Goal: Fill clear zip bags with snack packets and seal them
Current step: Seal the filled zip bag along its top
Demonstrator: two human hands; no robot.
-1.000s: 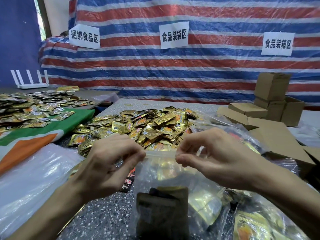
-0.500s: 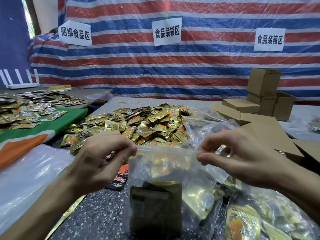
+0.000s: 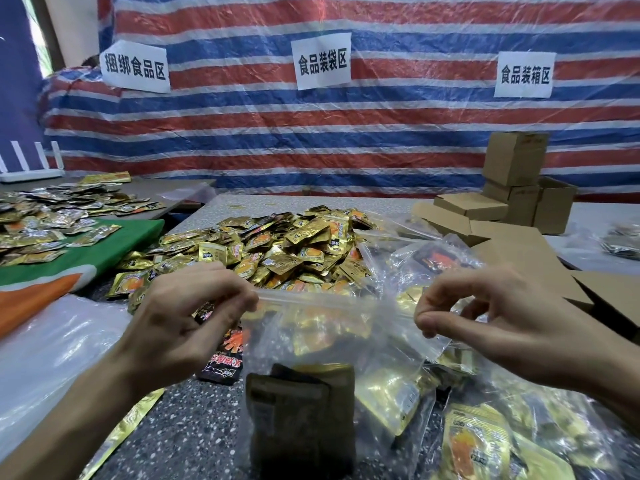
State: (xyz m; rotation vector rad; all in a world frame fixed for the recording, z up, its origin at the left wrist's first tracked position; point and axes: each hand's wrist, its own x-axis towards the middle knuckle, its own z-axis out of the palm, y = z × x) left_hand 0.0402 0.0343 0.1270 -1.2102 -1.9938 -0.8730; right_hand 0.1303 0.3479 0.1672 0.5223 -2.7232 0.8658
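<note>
The left hand (image 3: 180, 327) covers the top left corner of the zip bag (image 3: 311, 327) and the right hand (image 3: 502, 317) covers the top right one, so whether the seal strip is pressed together there cannot be told. The bag's bottom and both forearms run off the lower edge. A dark packet (image 3: 301, 410) inside is murky through the plastic, its print unreadable. Print on the heap of gold packets (image 3: 287, 251) is too small to read

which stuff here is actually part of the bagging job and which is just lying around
In the job: left hand and right hand, both pinching the zip bag at its top; snack packets piled behind it.
Lying about: cardboard boxes, white router, paper signs.
</note>
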